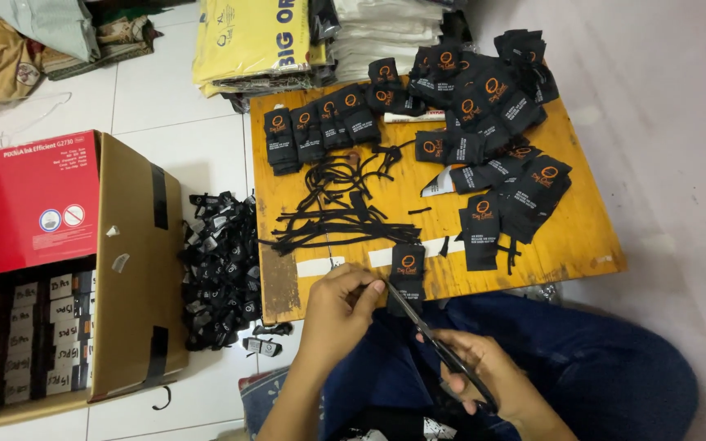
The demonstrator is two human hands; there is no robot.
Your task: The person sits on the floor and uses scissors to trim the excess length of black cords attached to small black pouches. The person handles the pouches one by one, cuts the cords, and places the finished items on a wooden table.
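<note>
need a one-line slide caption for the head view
Left hand pinches a black tag while right hand works scissors at the wooden board edge.

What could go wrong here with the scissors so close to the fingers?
The left hand pinches the black fabric label right where the dark scissors in the right hand point, so a fingertip might get nicked. The label hangs off the wooden board's edge and may be cut crooked.

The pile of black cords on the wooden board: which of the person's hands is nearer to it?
Left. The left hand pinches a black tag at the board's near edge, just below the cord pile. The right hand holds scissors lower, over the lap, farther away.
</note>
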